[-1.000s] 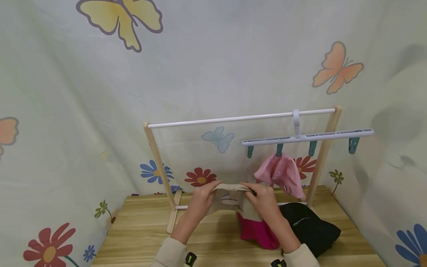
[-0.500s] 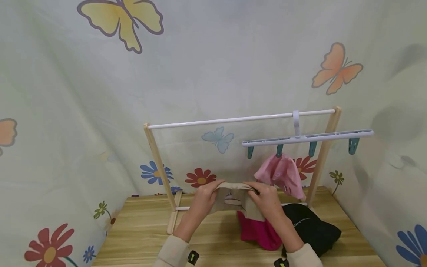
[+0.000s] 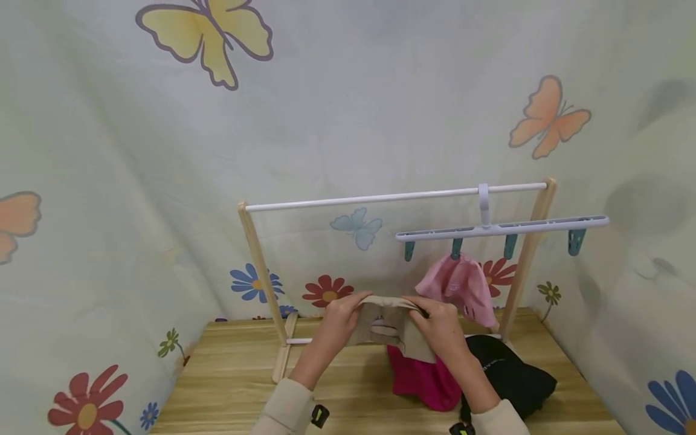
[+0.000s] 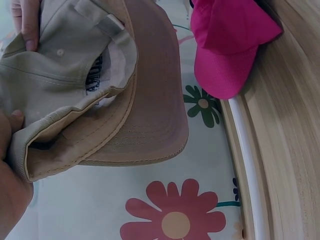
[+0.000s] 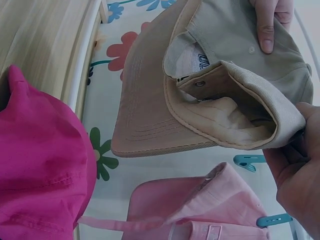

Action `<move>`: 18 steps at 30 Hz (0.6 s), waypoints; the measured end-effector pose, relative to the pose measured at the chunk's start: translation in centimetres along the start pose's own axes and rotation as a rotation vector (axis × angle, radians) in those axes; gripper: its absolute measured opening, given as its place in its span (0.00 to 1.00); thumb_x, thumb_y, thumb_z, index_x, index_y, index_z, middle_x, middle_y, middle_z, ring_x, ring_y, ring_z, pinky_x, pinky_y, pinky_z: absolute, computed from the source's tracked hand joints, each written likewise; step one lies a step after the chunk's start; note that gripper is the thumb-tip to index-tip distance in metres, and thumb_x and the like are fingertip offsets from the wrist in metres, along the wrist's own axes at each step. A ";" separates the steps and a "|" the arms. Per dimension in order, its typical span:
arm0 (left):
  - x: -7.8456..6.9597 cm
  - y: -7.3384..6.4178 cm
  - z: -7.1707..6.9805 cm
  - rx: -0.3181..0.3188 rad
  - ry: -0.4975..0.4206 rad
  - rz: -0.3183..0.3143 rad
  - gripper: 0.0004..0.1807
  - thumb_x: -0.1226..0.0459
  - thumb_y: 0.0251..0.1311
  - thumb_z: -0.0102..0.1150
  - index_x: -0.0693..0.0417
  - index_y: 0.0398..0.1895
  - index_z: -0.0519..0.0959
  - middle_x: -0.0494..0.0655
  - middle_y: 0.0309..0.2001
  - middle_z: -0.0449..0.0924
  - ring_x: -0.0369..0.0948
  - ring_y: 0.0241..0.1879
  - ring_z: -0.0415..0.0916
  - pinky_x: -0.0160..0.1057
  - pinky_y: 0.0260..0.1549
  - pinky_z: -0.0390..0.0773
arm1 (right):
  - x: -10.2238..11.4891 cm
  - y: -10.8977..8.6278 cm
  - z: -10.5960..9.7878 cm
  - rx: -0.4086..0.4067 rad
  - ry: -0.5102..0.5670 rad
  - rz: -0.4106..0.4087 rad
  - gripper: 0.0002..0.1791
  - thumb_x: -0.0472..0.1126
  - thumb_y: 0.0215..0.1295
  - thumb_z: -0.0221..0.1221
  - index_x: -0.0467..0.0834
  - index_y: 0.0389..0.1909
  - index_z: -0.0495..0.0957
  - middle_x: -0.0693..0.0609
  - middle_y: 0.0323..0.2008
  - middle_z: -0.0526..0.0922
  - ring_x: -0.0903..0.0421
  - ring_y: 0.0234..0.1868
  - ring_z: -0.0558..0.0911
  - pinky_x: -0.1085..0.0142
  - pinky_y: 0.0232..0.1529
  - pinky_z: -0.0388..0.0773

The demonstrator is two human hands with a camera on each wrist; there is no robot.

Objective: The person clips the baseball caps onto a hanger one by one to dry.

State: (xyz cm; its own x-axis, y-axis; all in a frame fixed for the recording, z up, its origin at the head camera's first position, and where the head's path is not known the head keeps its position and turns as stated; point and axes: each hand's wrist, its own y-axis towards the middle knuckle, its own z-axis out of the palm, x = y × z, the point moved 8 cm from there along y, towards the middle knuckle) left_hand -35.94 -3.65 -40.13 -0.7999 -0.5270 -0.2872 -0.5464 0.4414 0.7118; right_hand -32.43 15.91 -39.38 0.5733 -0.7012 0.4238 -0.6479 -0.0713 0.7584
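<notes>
Both hands hold a beige baseball cap [image 3: 386, 329] above the table, in front of the drying rack. The left hand [image 3: 339, 320] grips one side of its edge, and the right hand [image 3: 441, 323] pinches the other side. In the left wrist view the brim [image 4: 155, 100] points away from the hands, and the folded crown shows its inner band. Seen from the right wrist, the thumb of the right hand [image 5: 300, 170] lies at the cap's open edge, while fingers of the left hand [image 5: 272, 20] press the crown from the far side.
A pink cap [image 3: 459, 287] hangs from a teal clip on a white clip hanger [image 3: 549, 225], hooked on the rack's white rail [image 3: 353, 199]. A magenta cap [image 3: 421, 383] and a black cap [image 3: 511, 374] lie on the wooden table [image 3: 217, 380]. Patterned cloth surrounds it.
Both hands have shifted slightly to the right with the beige cap, their grip unchanged. The head view has tilted a little. The other caps stay in place.
</notes>
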 end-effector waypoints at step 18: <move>0.0 1.2 0.9 0.038 -0.010 0.017 0.18 0.76 0.64 0.63 0.59 0.56 0.82 0.53 0.49 0.87 0.45 0.48 0.86 0.40 0.44 0.86 | -0.8 0.1 -0.6 -0.042 -0.031 -0.017 0.12 0.30 0.55 0.73 0.41 0.41 0.90 0.46 0.34 0.90 0.61 0.25 0.79 0.64 0.25 0.81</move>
State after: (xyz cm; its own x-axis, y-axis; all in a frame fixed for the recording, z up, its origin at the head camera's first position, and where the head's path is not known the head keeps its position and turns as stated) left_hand -36.82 -2.46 -39.90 -0.8112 -0.5125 -0.2816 -0.5417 0.4773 0.6919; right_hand -32.63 16.91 -39.31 0.5679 -0.7220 0.3951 -0.6157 -0.0541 0.7861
